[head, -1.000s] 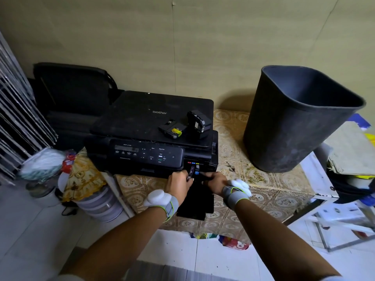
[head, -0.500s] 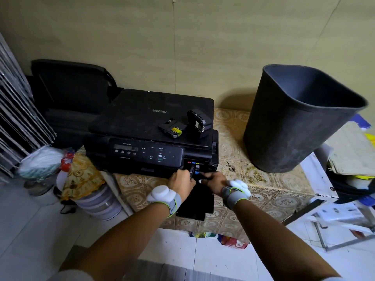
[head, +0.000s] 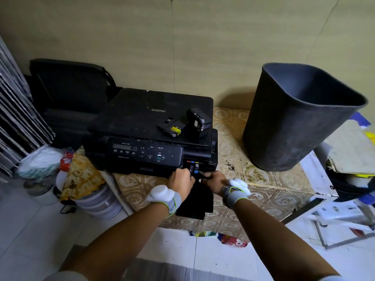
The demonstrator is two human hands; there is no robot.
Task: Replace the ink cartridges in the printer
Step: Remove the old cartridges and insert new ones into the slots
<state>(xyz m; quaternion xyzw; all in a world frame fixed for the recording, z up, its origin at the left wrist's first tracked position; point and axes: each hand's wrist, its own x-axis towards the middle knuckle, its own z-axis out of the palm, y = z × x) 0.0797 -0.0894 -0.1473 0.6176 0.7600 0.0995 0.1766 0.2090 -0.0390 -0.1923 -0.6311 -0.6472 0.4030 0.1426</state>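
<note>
A black Brother printer stands on a patterned tabletop. Its cartridge bay at the front right is open and shows red, blue and yellow tabs. The bay door hangs down over the table edge. My left hand pinches a dark ink cartridge at the mouth of a slot. My right hand is curled on the top edge of the door, just right of a blue-tabbed cartridge. On the printer lid lie a cartridge with a yellow label and a black upright cartridge.
A tall dark waste bin stands on the table to the right of the printer. A black chair sits behind on the left, with stacked containers under a cloth below. Clutter and boards fill the right edge.
Both hands stay at the cartridge bay. My left hand has edged slightly right and closer to the slots with the dark cartridge. The cartridges on the lid have not moved.
</note>
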